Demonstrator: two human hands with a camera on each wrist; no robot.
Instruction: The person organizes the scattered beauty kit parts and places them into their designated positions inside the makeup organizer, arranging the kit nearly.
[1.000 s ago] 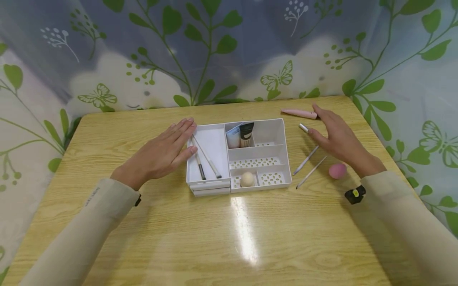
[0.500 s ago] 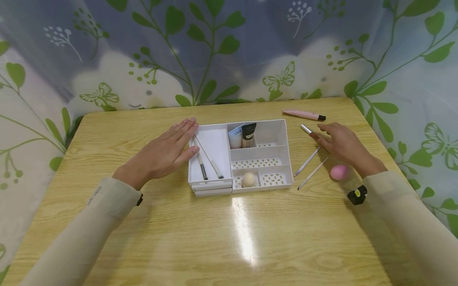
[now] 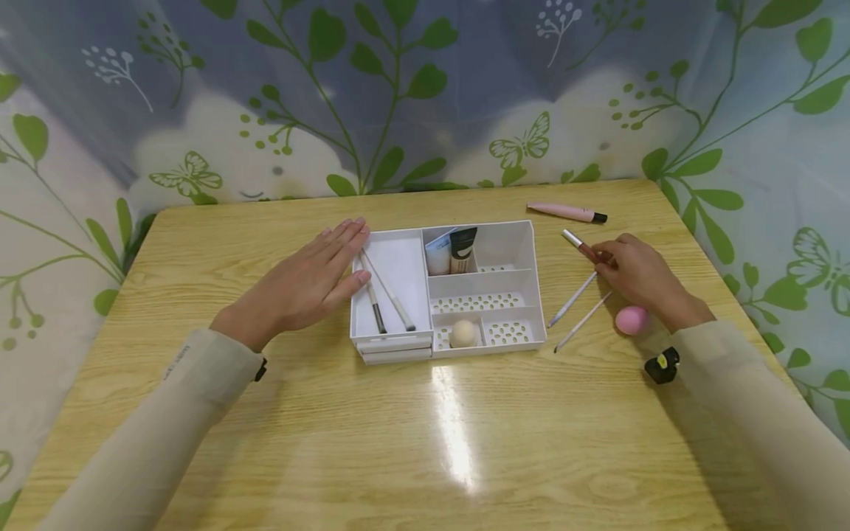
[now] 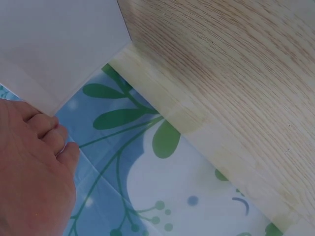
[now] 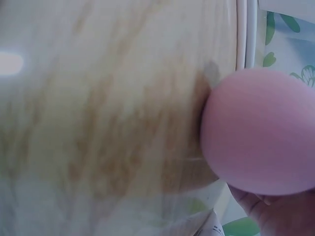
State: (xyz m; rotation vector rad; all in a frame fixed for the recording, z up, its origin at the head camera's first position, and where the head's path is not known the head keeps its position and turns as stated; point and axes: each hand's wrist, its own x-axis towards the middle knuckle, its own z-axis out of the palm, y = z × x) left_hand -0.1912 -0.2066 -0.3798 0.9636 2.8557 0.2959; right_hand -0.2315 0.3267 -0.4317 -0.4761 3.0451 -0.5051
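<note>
My left hand [image 3: 295, 284] lies with straight fingers along the left rim of a white organizer box [image 3: 479, 277]. The left wrist view shows its fingers at the white wall [image 4: 59, 44]. My right hand [image 3: 643, 279] pinches the lower part of a slim lip gloss tube [image 3: 575, 239], with a whitish cap and reddish-brown body, on the table right of the box. Beside that hand are a pink makeup sponge [image 3: 631, 320] and two thin pale sticks, one a grey-white brush [image 3: 571, 300], the other a white stick [image 3: 582, 322]. The sponge looms large in the right wrist view, partly covering the hand.
Two makeup brushes [image 3: 388, 293] lie in the box's left tray. Its other compartments hold a black-capped tube [image 3: 461, 251], a light blue tube [image 3: 439, 255] and a beige sponge [image 3: 462, 334]. A pink tube [image 3: 567, 212] lies near the wooden table's [image 3: 372, 442] back edge, before a leaf-patterned curtain.
My right hand has drawn back from near the pink tube, and its fingers have closed on the lip gloss tube. My left hand stays on the box rim.
</note>
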